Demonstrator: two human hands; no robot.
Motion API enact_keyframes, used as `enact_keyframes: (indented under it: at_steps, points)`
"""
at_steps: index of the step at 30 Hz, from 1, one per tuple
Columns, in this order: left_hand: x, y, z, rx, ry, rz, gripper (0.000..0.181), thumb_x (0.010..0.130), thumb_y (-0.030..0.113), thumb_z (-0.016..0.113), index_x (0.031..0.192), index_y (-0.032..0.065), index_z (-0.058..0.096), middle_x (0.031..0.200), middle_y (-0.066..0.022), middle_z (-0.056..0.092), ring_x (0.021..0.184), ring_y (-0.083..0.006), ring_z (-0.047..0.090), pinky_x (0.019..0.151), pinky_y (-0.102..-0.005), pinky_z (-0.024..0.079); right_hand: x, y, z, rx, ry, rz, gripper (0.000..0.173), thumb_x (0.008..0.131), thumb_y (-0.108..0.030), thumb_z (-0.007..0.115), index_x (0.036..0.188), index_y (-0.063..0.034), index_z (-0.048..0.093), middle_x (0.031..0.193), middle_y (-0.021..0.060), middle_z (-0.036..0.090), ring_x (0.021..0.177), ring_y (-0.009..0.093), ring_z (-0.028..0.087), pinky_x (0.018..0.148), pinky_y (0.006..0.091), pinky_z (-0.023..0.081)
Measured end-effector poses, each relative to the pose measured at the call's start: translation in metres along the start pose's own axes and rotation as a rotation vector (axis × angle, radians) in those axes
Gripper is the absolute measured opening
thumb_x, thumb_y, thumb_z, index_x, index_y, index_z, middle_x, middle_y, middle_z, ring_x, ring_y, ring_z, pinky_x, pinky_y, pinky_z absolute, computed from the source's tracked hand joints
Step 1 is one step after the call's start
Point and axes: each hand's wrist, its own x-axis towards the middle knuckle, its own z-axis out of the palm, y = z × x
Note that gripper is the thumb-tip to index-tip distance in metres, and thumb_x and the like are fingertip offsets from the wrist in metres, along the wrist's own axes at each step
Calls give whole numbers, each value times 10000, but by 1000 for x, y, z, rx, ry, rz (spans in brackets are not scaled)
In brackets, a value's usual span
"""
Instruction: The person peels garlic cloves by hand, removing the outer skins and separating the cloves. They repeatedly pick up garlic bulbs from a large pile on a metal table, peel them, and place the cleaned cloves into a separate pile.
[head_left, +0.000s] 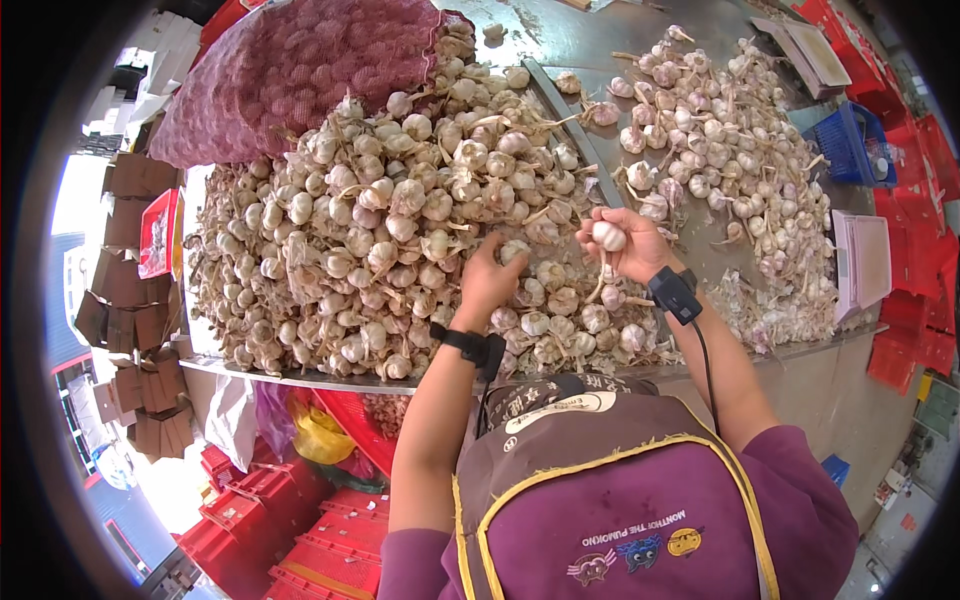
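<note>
A pale, clean-looking garlic bulb (609, 236) with its stem hanging down rests in my right hand (636, 244), held by the fingers above the right side of the heap. My left hand (491, 277) reaches into the large heap of garlic (360, 225), thumb and fingers around another garlic bulb (514, 252). Loose skins and dry stems lie among the bulbs. Both wrists wear black straps with small devices and cables. Past my right hand, a second pile of garlic (712, 150) with whiter, pinkish bulbs spreads over the metal table (600, 150).
A metal bar (574, 131) lies between the two piles. A full purple mesh sack (292, 82) leans on the heap's far left. At the right edge stand a blue basket (851, 142) and a pale tray (862, 259). Red crates (255, 525) are stacked below the table's front left.
</note>
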Motion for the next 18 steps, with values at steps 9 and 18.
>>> enact_keyframes:
  at_steps: [9,18]
  points:
    - [-61,19,-33,-1138,-263,-79,347,951,202,550,1258,83,440,946,-146,636,606,-154,590,488,-239,481,-2,3,-8,-1946,291,-371,475,744,-240,745,1180,-185,565,922,103,615,887,309,646,789,416,530]
    - [-107,13,-30,-1196,-134,-117,349,928,176,574,1240,82,450,904,-138,640,568,-170,592,468,-238,474,18,-16,-36,-1389,142,-67,480,809,-181,641,1250,-55,501,1116,109,630,826,226,671,649,347,550]
